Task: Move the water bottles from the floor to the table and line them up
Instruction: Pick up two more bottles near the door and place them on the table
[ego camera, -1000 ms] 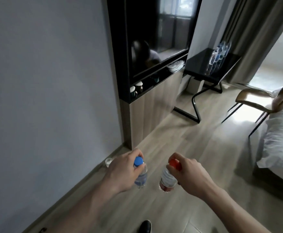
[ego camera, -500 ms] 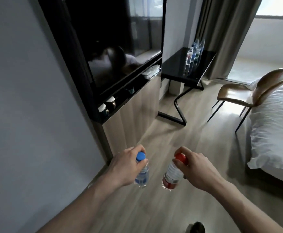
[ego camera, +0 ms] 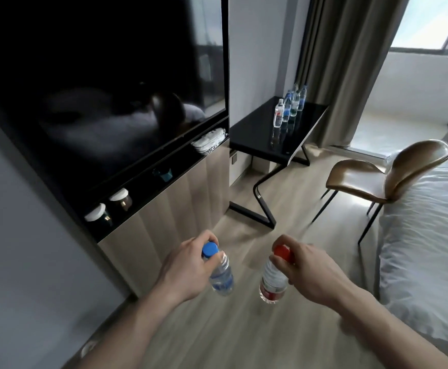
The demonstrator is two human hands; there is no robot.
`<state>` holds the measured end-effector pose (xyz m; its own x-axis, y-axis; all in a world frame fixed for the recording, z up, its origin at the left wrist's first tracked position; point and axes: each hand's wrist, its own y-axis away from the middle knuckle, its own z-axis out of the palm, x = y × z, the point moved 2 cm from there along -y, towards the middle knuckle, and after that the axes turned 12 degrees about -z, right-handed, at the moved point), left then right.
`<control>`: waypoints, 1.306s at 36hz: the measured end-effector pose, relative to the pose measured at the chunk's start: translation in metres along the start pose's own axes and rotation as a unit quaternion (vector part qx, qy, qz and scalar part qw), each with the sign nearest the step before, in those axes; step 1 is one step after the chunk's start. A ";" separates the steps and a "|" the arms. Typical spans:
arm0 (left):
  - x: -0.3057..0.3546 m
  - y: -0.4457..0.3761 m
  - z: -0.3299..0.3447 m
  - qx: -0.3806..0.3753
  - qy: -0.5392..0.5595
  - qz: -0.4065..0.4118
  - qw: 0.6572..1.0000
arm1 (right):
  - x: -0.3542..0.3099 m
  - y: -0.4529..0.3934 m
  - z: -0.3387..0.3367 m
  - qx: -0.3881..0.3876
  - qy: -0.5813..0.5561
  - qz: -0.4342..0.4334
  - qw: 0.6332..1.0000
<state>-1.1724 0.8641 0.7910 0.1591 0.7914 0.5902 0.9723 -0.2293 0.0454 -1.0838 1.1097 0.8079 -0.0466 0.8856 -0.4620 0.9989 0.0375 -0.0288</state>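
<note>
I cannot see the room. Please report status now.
Left hand grips blue-capped bottle, right hand grips red-capped bottle. Table ahead, bottles lined up. Floor path open.

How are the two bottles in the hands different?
The blue-capped bottle has a blue label; the red-capped bottle has a red and white one. The left hand holds the blue-capped bottle; the right hand holds the red-capped bottle. Both are clear, gripped near the cap, and hanging above the floor.

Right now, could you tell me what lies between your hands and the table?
Head view: only bare wood floor separates the hands from the table.
</note>
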 end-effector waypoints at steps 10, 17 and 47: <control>0.057 -0.091 0.029 0.015 -0.002 0.001 1.000 | 0.082 -0.082 -0.059 0.004 -0.012 -0.020 1.000; 0.072 -0.190 0.056 -0.003 -0.021 0.011 1.000 | 0.135 -0.159 -0.071 -0.004 -0.027 -0.008 1.000; 0.210 -0.549 0.129 -0.025 -0.030 0.072 0.997 | 0.347 -0.437 -0.162 0.051 -0.054 0.023 0.997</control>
<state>-1.6505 1.2296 0.7865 0.3080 0.7798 0.5450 0.9288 -0.3705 0.0052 -1.5350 1.4755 0.8040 -0.0068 0.8304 -0.5571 0.9942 -0.0543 -0.0931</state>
